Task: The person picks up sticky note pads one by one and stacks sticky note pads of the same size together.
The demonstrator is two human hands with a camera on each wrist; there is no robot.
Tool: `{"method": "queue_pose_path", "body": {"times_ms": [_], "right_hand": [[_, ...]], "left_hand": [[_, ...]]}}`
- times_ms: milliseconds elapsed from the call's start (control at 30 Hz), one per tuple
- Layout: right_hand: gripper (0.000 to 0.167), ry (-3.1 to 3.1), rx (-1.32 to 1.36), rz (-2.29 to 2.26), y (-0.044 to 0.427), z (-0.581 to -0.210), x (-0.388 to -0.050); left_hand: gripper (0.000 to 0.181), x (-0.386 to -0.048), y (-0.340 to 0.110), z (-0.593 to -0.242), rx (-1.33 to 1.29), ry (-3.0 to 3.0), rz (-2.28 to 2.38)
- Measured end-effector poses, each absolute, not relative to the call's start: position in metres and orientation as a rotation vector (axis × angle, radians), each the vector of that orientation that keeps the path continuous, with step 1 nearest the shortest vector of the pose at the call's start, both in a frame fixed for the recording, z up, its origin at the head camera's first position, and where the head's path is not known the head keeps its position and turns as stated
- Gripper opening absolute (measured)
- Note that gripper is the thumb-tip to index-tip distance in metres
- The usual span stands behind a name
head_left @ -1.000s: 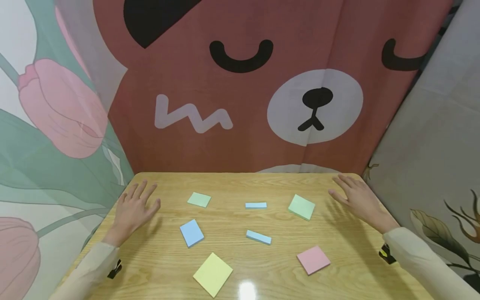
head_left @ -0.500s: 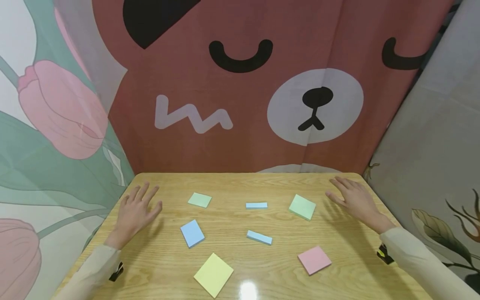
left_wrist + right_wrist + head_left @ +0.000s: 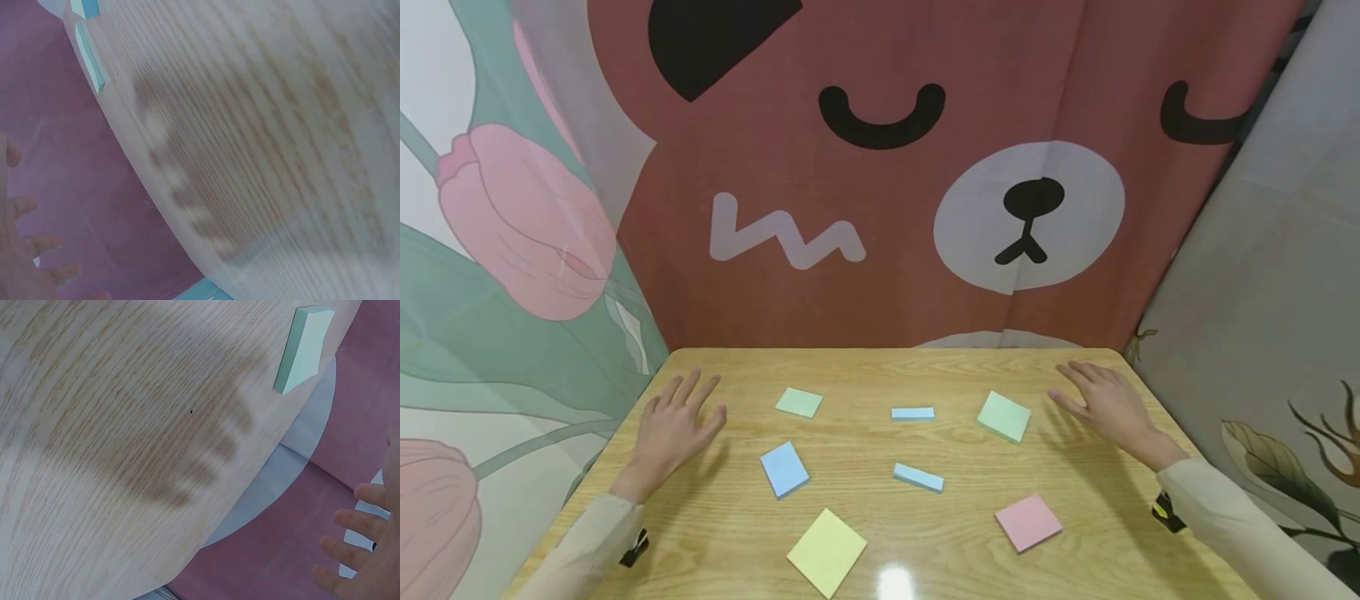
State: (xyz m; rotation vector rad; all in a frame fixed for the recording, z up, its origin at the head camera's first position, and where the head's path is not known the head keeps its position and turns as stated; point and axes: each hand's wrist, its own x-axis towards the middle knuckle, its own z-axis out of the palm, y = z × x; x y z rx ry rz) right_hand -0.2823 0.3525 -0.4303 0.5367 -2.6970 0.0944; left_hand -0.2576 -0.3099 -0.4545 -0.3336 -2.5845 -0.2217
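My left hand (image 3: 668, 433) hovers over the left side of the table with spread fingers and holds nothing. On the right side my right hand (image 3: 1112, 408) is likewise raised, its fingers extended and apart, holding nothing. Nearest the left hand are a blue sticky-note pad (image 3: 785, 470) and a thin green pad (image 3: 799, 402). A thicker green pad (image 3: 1003, 417) lies closest to the right hand, also visible as a green block (image 3: 305, 350) in the right wrist view. Two narrow light-blue pads (image 3: 913, 413) lie mid-table. Toward the front are a yellow pad (image 3: 827, 552) and a pink pad (image 3: 1028, 522).
The wooden table (image 3: 955, 567) has a bright light reflection near its front. Behind it hangs a curtain (image 3: 880, 183) with a bear print. A flowered curtain (image 3: 527, 217) stands at the left, and a pale curtain (image 3: 1247, 292) at the right.
Both hands have drifted slightly inward, the left to the right and the right to the left. The pads lie where they were on the table.
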Motion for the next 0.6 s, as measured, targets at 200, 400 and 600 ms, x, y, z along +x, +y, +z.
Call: {"method": "queue_pose_path", "body": {"times_ms": [200,400,600], "right_hand": [[0.063,-2.705,0.540,0.098,0.350,-0.431,-0.281],[0.062,-2.718,0.545,0.111,0.347,-0.432,-0.280],[0.060,-2.713,0.551,0.115,0.346,-0.435,-0.282]], "left_hand": [[0.054,-0.256,-0.306,-0.456,-0.343,-2.590,-0.251],[0.055,-0.252,-0.303,-0.457,-0.338,-2.634,-0.262],[0.055,-0.249,-0.299,-0.458,-0.343,-2.670,-0.263]]}}
